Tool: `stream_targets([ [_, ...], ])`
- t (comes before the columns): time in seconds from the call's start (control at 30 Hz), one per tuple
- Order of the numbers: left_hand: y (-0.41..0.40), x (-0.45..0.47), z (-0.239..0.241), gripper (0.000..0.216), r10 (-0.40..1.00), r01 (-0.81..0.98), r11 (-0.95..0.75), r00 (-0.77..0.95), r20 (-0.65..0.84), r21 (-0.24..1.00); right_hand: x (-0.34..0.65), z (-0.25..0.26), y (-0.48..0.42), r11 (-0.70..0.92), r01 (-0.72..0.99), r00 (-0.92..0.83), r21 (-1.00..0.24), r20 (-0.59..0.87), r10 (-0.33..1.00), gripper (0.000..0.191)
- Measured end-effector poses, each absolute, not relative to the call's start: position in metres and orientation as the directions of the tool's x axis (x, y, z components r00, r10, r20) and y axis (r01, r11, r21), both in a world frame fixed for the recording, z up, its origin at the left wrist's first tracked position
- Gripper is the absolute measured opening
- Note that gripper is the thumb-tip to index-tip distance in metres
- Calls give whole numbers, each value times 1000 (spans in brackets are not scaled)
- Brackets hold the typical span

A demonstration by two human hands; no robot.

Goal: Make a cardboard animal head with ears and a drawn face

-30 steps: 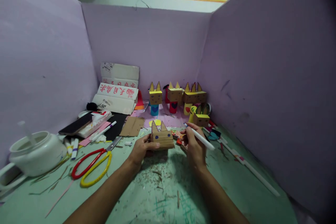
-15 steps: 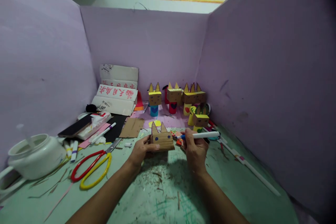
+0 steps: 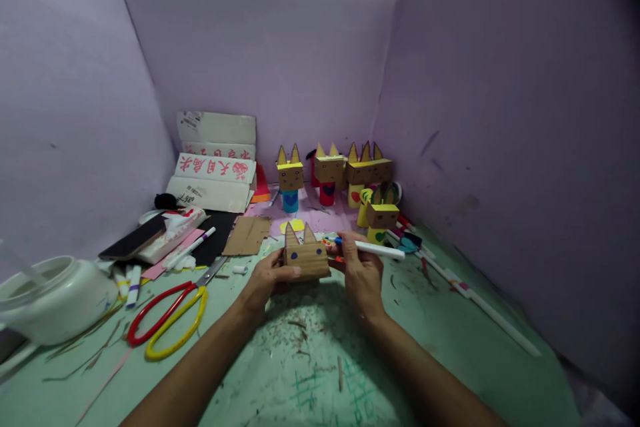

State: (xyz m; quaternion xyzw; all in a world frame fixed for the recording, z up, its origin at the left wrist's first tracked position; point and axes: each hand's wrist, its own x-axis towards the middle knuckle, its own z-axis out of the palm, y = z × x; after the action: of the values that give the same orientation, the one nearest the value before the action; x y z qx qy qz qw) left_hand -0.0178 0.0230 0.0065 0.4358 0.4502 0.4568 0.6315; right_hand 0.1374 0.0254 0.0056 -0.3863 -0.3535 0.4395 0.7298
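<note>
Between my hands is a cardboard cat head [image 3: 311,261], with two pointed ears and two dark blue eyes drawn on its ribbed front. My left hand [image 3: 267,278] grips its left side, thumb across the front. In my right hand [image 3: 361,273] is a white marker [image 3: 380,250], its blue end pointing left toward the head. The right fingertips are close to the head's right edge; whether they touch it I cannot tell. Behind stand finished-looking cat figures, among them one on a blue tube [image 3: 291,200] and one on a red tube [image 3: 327,194].
Red-and-yellow-handled scissors [image 3: 175,323] lie at left beside a white teapot [image 3: 60,300]. Further back are a brown cardboard piece [image 3: 247,235] and a folded white carton [image 3: 213,177]. Markers [image 3: 467,290] line the right edge. Purple panels [image 3: 260,67] enclose the green table [image 3: 280,380].
My right hand has come slightly left, nearer the cardboard cat head, and the marker now slopes down to the right. The camera view has tilted down a little.
</note>
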Motion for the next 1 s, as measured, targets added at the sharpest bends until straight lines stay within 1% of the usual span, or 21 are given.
stream_targets([
  [0.1, 19, -14, 12, 67, 964, -240, 173, 240, -114, 955, 134, 4, 21, 310, -359, 312, -880, 199, 929, 41],
  [0.17, 17, -11, 13, 64, 965, -248, 156, 245, -94, 956, 134, 3, 19, 331, -342, 303, -880, 230, 925, 39],
  [0.23, 17, -9, 13, 61, 975, -211, 151, 192, -110, 966, 135, 3, 19, 373, -302, 341, -878, 265, 902, 38],
  [0.33, 19, -8, 11, 52, 992, -93, 116, 54, -111, 989, 139, 4, 18, 410, -233, 426, -882, 287, 858, 36],
  [0.43, 22, -7, 9, 48, 996, -25, 76, 42, -75, 997, 144, 5, 16, 430, -161, 441, -889, 325, 837, 34],
  [0.57, 24, -7, 10, 47, 994, -12, 77, 84, -76, 997, 150, 2, 13, 479, 5, 397, -878, 441, 805, 28],
  [0.67, 25, -7, 10, 48, 990, -16, 110, 89, -108, 994, 154, -3, 13, 529, 153, 339, -835, 547, 765, 28],
  [0.73, 25, -7, 10, 51, 990, -9, 114, 87, -113, 993, 156, -6, 13, 558, 221, 297, -800, 600, 743, 27],
  [0.8, 25, -7, 10, 52, 991, -7, 108, 80, -107, 994, 156, -7, 14, 576, 251, 272, -778, 628, 729, 26],
  [1.0, 22, -4, 15, 43, 993, -21, 101, 68, -99, 995, 156, -9, 16, 598, 270, 229, -755, 653, 722, 23],
])
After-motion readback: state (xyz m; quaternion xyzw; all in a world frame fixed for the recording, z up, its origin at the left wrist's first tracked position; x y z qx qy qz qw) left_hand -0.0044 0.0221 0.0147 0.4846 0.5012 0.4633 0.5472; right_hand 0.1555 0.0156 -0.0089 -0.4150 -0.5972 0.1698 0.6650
